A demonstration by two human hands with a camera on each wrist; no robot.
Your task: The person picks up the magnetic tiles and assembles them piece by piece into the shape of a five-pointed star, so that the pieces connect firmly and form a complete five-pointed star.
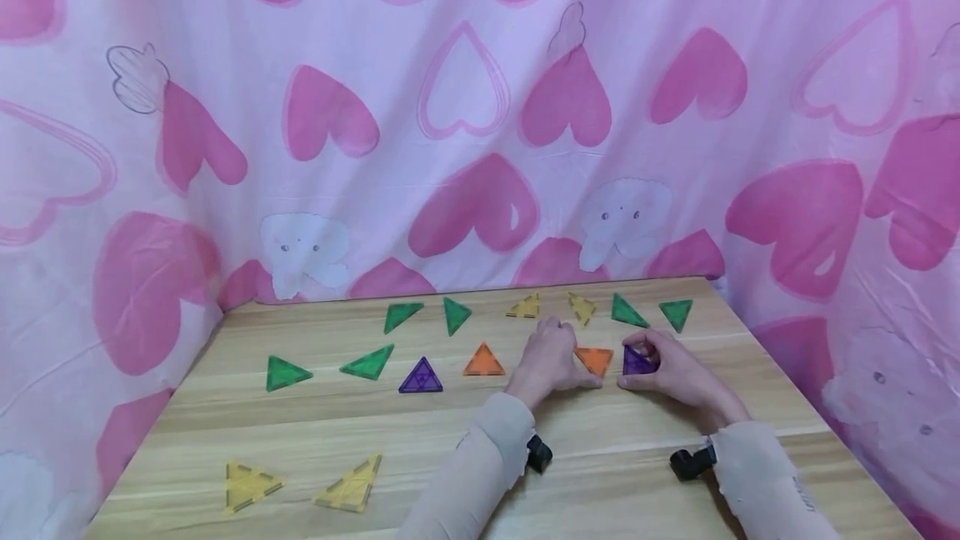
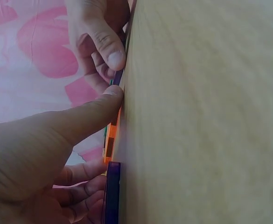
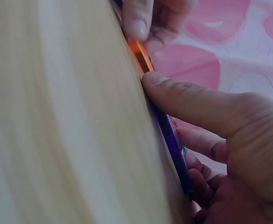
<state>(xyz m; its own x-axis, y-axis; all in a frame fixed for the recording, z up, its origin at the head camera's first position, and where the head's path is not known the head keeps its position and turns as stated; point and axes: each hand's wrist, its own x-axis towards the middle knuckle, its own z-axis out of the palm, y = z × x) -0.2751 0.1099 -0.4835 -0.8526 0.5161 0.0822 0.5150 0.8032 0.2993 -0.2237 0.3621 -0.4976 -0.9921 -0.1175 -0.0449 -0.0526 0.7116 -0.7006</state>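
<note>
Left hand (image 1: 550,362): grip clamped on orange triangle (image 1: 596,360), thumb on its near side. Right hand (image 1: 678,372): grip clamped on purple triangle (image 1: 637,362), flat on the surface (image 1: 600,457), small gap to the orange one. Purple piece (image 2: 112,193) by left fingers. Two green triangles (image 1: 677,314) beyond right grip. Spare orange tile (image 1: 483,362) left of left grip.

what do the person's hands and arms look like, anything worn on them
Both the left hand and right hand are ungloved. Pale beige sleeves reach the wrists, the right one bearing a small dark marking. A small black device sits by each cuff.
</note>
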